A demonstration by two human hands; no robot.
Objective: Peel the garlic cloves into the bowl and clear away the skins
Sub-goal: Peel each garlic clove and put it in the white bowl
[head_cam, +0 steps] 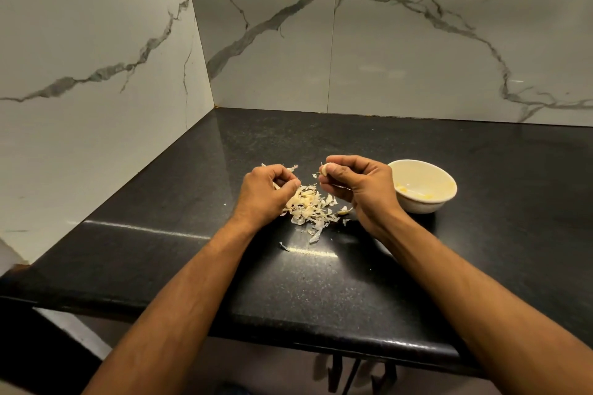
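Note:
My right hand [359, 183] pinches a pale garlic clove [325, 168] at its fingertips, above the counter. My left hand [268, 191] hovers just left of it with fingers curled; a scrap of skin seems pinched at its fingertips. Between and below both hands lies a heap of papery garlic skins [313, 208] on the black counter. A white bowl [426, 170] stands right of my right hand, with a few peeled yellowish cloves [402, 189] inside.
The black stone counter [288, 282] meets marble-veined walls at the left and back. Its front edge runs across the lower frame. A small stray skin scrap [284, 246] lies nearer to me than the heap.

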